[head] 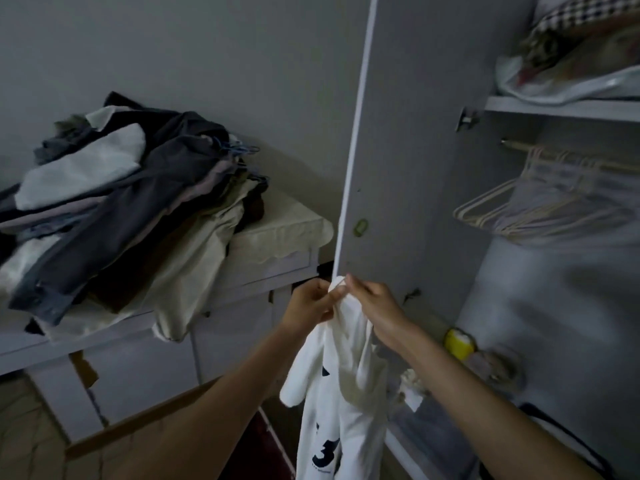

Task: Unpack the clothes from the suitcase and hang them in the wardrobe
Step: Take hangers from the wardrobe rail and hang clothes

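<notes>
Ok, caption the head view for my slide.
Both hands, left hand and right hand, pinch a white shirt beside the open wardrobe door, empty hangers waiting.

- To my left stands a pale grey chest of drawers [221, 344]; its surface is covered by a cream cloth with a scalloped edge [287, 230].
- On the wardrobe's floor in front of me sits a small yellow object with a white top [459, 342]; I cannot tell what it is.
- A black strap or cord [568, 441] curves across the lower right corner.
- Behind the chest rises a plain grey wall [207, 57].
</notes>
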